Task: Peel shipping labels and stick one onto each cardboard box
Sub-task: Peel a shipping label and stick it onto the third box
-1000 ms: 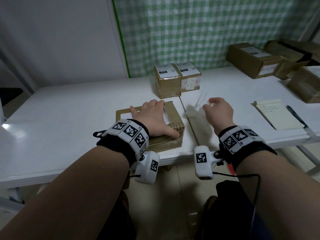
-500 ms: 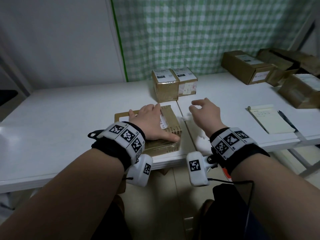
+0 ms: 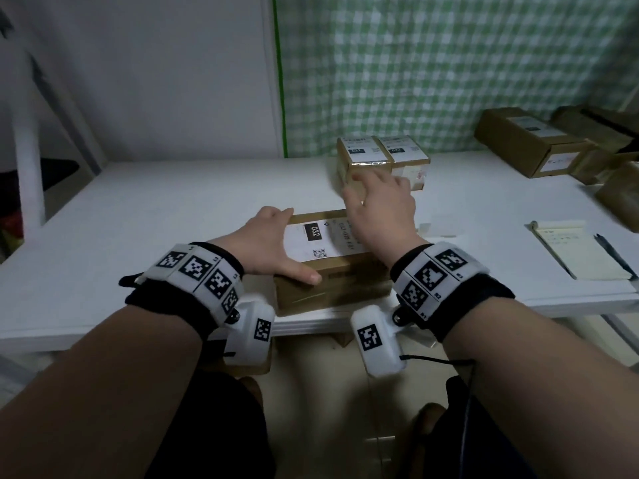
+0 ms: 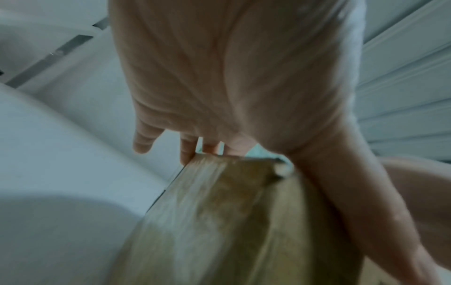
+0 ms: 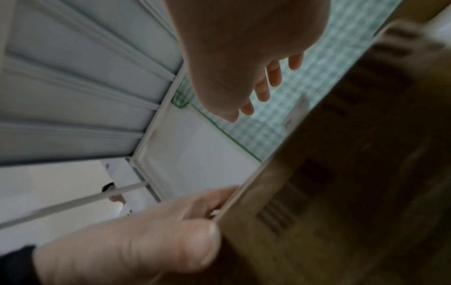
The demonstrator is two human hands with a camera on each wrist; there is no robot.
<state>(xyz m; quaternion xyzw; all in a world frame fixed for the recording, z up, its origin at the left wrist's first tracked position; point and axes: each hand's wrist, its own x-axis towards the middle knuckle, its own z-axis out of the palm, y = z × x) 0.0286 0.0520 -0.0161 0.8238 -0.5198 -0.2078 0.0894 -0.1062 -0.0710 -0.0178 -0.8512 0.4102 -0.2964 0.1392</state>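
1. Resting across the near-left corner of the cardboard box [image 3: 332, 285], your left hand [image 3: 268, 245] lay flat, fingers straight along the left edge of the top and thumb stretched along the front top edge; it pressed rather than gripped.
2. Your right hand [image 3: 382, 210] hovered over the box's far right part, fingers loosely spread and relaxed, holding nothing; whether they touched the box you could not tell from the head view.
3. The shipping label [image 3: 320, 240] sat stuck on the box top, between your two hands, just right of your left fingers.
4. The box stood at the front edge of the white table [image 3: 173, 216], with bare tabletop to its left.
5. Two small labelled boxes [image 3: 382, 155] stood just behind your right hand; a notepad [image 3: 577, 252] lay well to the right.
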